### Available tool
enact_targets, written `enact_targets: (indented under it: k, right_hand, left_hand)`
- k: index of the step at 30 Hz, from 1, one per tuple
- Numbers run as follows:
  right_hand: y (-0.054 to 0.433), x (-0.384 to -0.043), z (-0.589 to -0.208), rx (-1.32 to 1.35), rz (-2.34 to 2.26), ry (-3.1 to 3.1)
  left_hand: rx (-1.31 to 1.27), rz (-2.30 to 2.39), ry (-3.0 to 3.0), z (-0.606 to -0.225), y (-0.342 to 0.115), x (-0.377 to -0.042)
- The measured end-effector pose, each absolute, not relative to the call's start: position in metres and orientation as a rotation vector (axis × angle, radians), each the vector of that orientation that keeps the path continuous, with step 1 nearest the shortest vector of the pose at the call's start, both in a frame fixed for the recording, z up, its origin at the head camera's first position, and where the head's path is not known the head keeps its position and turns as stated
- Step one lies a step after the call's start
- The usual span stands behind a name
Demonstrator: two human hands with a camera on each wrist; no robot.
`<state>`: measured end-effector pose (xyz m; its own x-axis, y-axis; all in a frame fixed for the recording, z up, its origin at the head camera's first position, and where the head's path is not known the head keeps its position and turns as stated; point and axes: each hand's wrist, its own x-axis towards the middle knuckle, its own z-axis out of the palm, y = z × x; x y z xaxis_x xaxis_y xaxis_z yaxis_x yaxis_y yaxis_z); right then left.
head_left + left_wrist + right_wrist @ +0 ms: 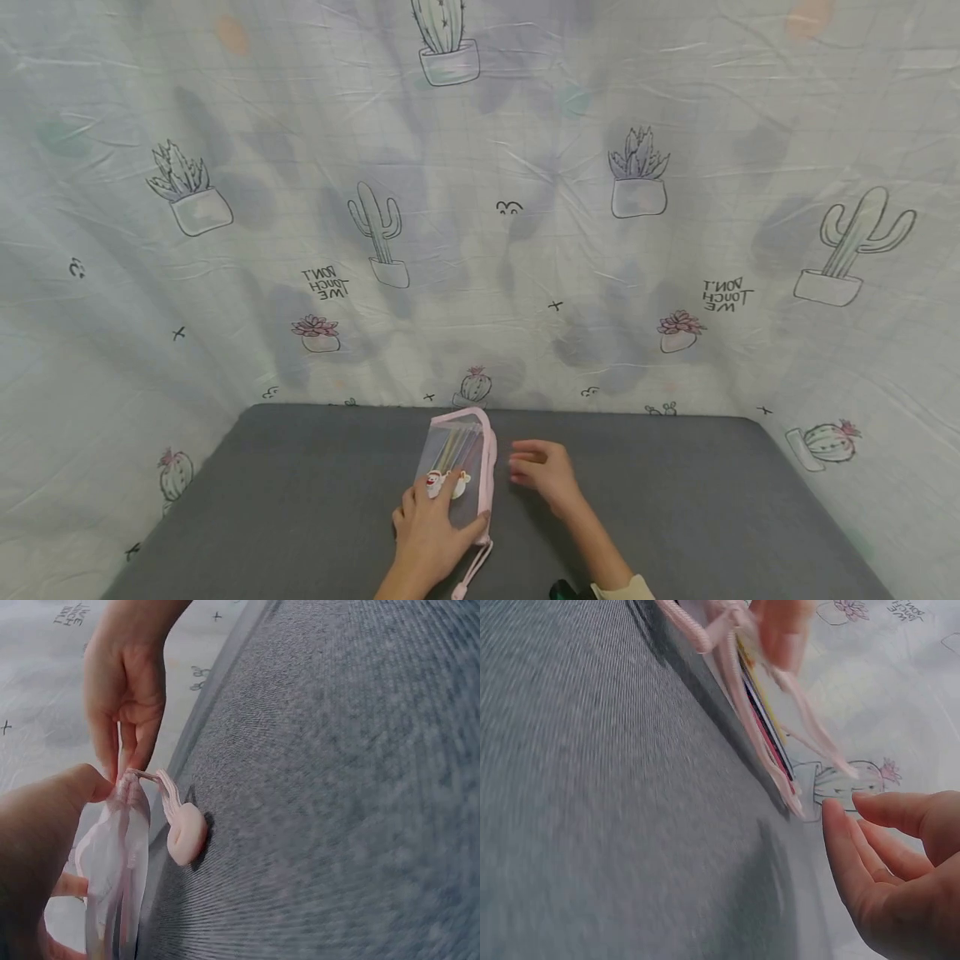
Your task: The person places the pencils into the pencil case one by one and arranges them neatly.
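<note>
A clear pencil case (459, 448) with pink edging and a white cartoon sticker lies on the grey table. Pencils show through its side. My left hand (431, 533) grips the case, fingers over the clear panel and thumb on the zipper edge. In the right wrist view the pink edges stand parted, with coloured pencils (761, 712) between them. My right hand (551, 479) is just right of the case, holding nothing, its fingers loosely bent and thumb apart. The pink wrist strap (187, 832) hangs from the near end of the case.
The grey table (675, 500) extends to both sides and ends at a pale curtain (510, 267) printed with potted cacti. A dark green object (562, 590) pokes in at the bottom edge beside my right sleeve (628, 588).
</note>
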<state>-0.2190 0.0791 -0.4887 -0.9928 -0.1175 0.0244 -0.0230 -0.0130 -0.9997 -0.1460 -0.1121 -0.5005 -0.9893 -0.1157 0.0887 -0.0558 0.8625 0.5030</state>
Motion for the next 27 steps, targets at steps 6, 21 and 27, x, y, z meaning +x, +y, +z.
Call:
enact_targets:
  k: [6,21,27]
  right_hand:
    - [0.093,-0.214,-0.485,-0.162,-2.177,2.169]
    - [0.125,-0.204,-0.485,-0.126,-2.098,2.269]
    - [0.138,-0.199,-0.483,-0.140,-2.069,2.338]
  left_hand:
    - [0.082,-0.713,-2.943,-0.503,-0.110,-0.144]
    - [0.027,-0.589,-2.951,-0.505,-0.109,-0.142]
    - [-0.042,-0.553,-2.872,-0.503,-0.117,-0.142]
